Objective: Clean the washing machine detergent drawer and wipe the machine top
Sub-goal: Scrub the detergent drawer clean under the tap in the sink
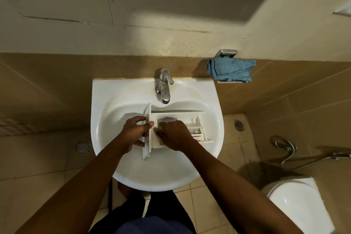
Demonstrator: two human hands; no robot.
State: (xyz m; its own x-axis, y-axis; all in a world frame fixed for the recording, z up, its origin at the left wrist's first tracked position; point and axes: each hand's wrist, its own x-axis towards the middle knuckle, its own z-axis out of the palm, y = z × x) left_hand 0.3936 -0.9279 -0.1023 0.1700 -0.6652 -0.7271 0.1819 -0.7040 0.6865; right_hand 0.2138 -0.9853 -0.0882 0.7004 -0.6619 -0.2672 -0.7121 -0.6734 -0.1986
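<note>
Floor drain (pixel 82 146) at far left on the tiles. White sink (pixel 102 100) mid-frame, tap (pixel 164 85) at its back edge with the spout over the bowl; can't tell if water is running. Detergent drawer (pixel 182 115) is in the sink bowl below the spout, lying crosswise, front panel to the left and compartments to the right. Left grip (pixel 135 131) is clamped on the front panel: fingers wrapped round its outer face, thumb over the top edge. Right grip (pixel 174 134) is down inside the drawer's big compartment just right of the panel, knuckles up, fingers curled under. Can't tell whether it holds anything or only presses on the plastic. Both forearms come in from the bottom of the frame. Blue cloth (pixel 230 70) is draped on a wall holder right of the tap, apart from the sink. Second floor drain (pixel 239 125) just right of the sink. Spray hose (pixel 284 148) at the right wall, toilet (pixel 296 201) at lower right.
</note>
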